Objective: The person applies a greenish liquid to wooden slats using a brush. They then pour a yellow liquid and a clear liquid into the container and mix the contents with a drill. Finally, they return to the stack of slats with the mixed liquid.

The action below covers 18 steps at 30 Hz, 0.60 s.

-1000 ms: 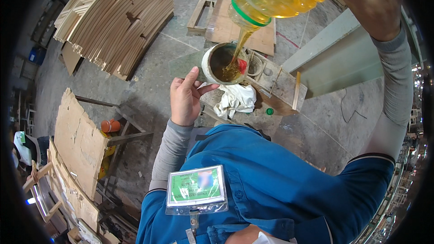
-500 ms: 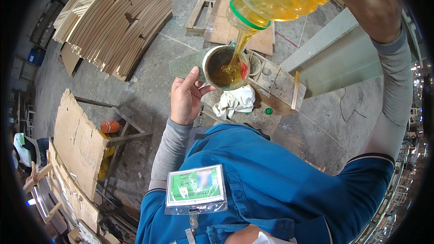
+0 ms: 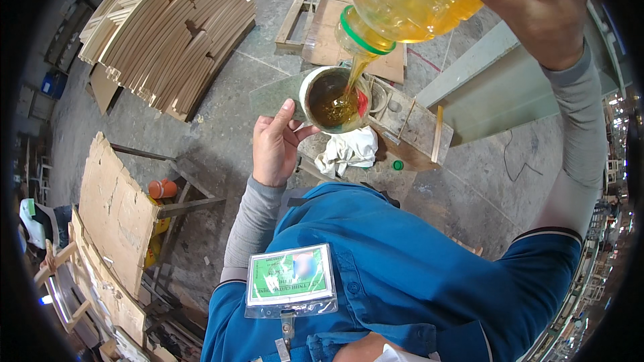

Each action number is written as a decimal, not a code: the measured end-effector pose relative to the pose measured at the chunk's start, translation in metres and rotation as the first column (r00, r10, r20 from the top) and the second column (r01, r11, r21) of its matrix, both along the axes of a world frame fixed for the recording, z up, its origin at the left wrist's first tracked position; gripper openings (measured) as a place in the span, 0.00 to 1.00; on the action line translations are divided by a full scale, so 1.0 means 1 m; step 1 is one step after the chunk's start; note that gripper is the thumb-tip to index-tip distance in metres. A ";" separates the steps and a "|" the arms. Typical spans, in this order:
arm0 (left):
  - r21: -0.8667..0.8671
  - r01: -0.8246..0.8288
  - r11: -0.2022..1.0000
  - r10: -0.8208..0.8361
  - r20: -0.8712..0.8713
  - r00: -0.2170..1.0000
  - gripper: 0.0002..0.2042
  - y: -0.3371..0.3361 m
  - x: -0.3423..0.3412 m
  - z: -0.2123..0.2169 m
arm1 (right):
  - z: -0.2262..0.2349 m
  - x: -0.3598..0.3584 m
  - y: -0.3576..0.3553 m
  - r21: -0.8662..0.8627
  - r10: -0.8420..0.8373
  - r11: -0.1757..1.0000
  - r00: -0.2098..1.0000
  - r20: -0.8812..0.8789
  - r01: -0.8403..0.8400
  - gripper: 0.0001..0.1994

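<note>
My left hand (image 3: 276,144) is closed at the side of a round, pale-rimmed cup (image 3: 308,110), its thumb raised beside the rim. A flat greenish piece (image 3: 272,97) sticks out left of the cup; whether it is joined to it I cannot tell. Above, my right hand (image 3: 537,10) grips a large clear plastic bottle (image 3: 409,3), tilted neck down and left. From its mouth, just below a green neck ring (image 3: 362,37), yellow liquid (image 3: 355,74) streams into the cup, where the pool looks dark amber. My right fingertips are partly cut off by the frame's top edge.
Below the cup, a white cloth (image 3: 350,149) and a green bottle cap (image 3: 398,165) lie near a worn wooden bench (image 3: 416,127). Curved wooden parts (image 3: 174,33) are stacked at far left. A grey-green panel (image 3: 503,94) stands at right, cardboard (image 3: 117,208) at left.
My right hand and the bottle have shifted slightly left and down, and the bottle mouth is a little nearer the cup. Liquid still pours; my left hand and the cup stay almost in place.
</note>
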<state>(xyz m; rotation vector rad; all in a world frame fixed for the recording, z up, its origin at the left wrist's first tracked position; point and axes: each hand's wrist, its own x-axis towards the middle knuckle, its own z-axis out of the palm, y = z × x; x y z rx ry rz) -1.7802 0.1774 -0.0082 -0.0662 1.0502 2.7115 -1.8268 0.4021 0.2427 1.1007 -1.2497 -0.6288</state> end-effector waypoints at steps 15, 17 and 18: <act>-0.349 -0.498 0.794 0.271 -0.532 0.803 0.22 0.005 0.014 0.055 | -0.076 0.035 0.005 0.081 -0.460 0.822 0.574 0.678 0.563 0.30; -0.385 -0.535 0.752 0.251 -0.583 0.773 0.21 0.007 0.011 0.053 | -0.076 0.033 0.003 0.094 -0.458 0.824 0.561 0.690 0.558 0.29; -0.395 -0.533 0.748 0.250 -0.577 0.778 0.21 0.008 0.010 0.053 | -0.077 0.032 0.002 0.100 -0.458 0.825 0.554 0.695 0.557 0.28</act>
